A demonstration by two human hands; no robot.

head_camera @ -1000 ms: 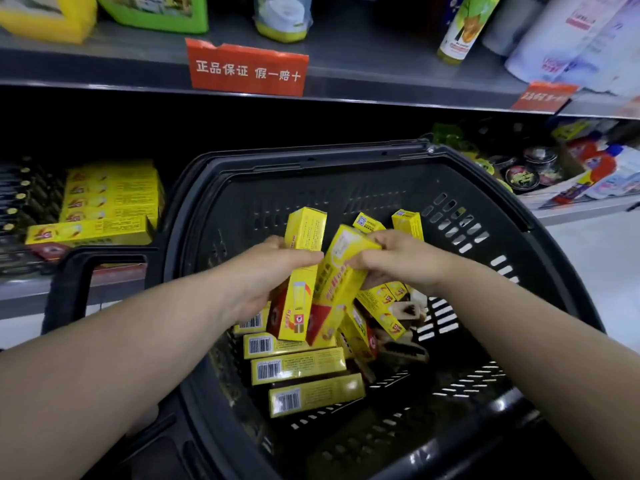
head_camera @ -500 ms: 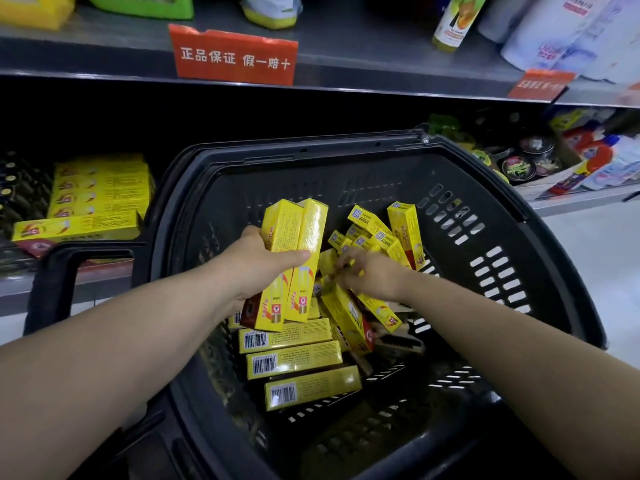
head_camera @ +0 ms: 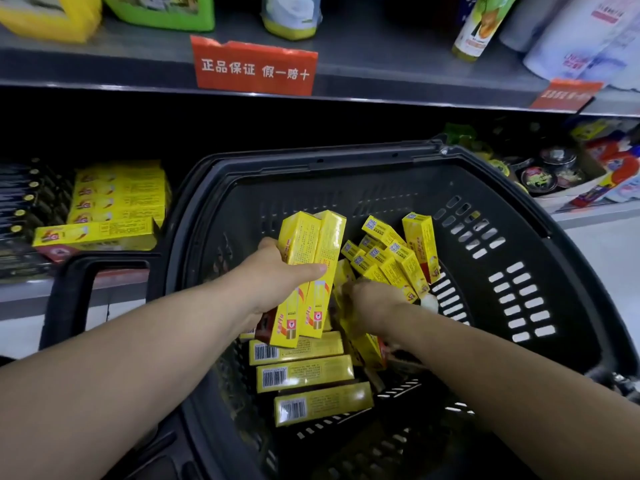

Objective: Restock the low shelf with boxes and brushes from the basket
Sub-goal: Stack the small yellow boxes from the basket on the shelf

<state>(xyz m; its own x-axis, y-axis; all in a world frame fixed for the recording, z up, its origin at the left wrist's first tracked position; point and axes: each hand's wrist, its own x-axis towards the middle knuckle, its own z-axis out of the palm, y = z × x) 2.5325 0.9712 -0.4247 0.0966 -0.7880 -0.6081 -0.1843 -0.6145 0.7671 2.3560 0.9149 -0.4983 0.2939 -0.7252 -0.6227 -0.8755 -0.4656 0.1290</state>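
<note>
Left hand [head_camera: 277, 282] grips two boxes [head_camera: 311, 251] upright, long axes pointing away, above the basket [head_camera: 346, 161]. Right hand [head_camera: 370, 303] reaches into the loose pile [head_camera: 391, 251]; its fingers are hidden, grip unclear. The low shelf [head_camera: 20, 296] and its stack [head_camera: 117, 202] lie left, nearer the left hand.

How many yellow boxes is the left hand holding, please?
2: the left hand grips them side by side, left box touching right box; another may be hidden behind them.

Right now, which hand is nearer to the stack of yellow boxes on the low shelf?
Left. The left hand, holding two boxes, is right of the stack; the right hand is farther right, among loose boxes in the basket.
</note>
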